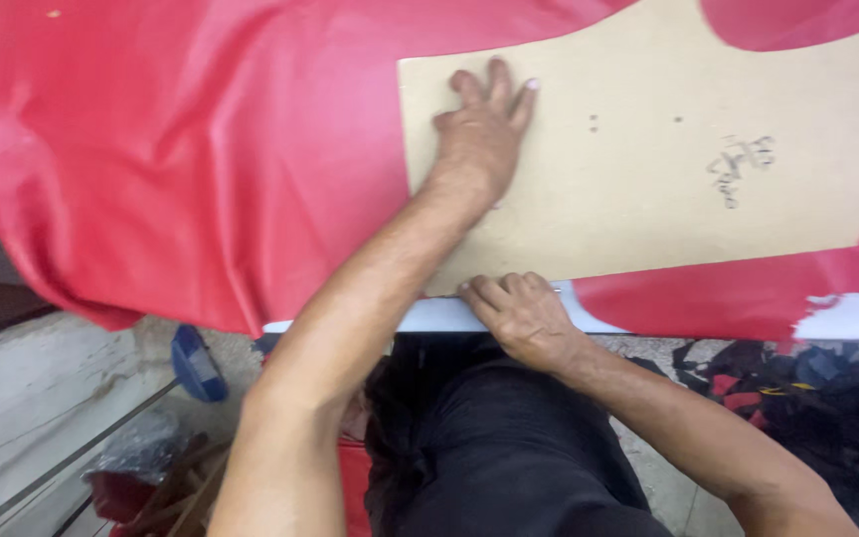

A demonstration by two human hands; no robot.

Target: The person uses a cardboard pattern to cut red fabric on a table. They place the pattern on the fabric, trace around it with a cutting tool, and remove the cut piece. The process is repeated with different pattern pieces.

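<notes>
On red leather (201, 169): tan cardboard template (668, 199), left hand (479, 134) pressing flat.

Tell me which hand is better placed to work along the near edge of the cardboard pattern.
Probably the right hand: it sits fisted at the near edge of the tan cardboard pattern, at the white table edge. The left hand lies flat on the pattern, pinning it to the red leather sheet.

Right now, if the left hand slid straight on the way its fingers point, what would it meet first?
The left hand lies flat on the cardboard pattern, fingers pointing to its top edge. Just past that edge it would probably meet the red sheet.
</notes>
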